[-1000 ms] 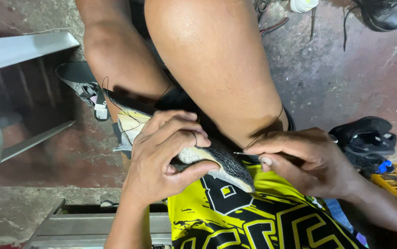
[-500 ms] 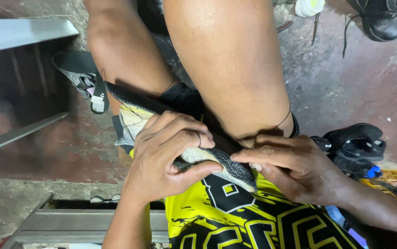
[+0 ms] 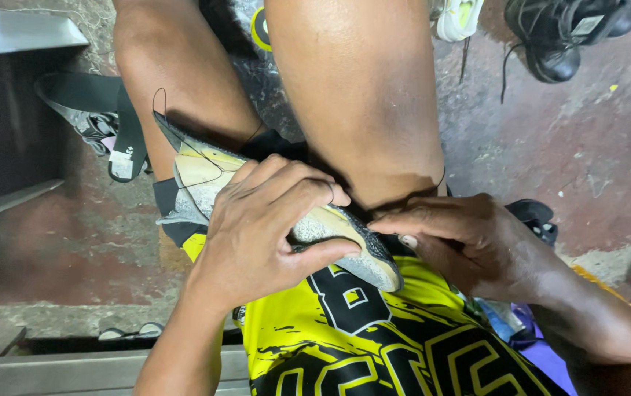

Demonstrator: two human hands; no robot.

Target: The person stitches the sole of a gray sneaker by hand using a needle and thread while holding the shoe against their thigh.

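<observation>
Gripping a worn shoe sole (image 3: 330, 235) on our lap.
Our left hand (image 3: 264, 235) clamps its fingers around it; our right hand (image 3: 469, 246) pinches beside its toe.

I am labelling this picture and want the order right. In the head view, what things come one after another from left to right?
Grey metal ledge → black strap with white tag → shoe sole → left hand → right hand → black shoe on the floor, far right at the top.
</observation>
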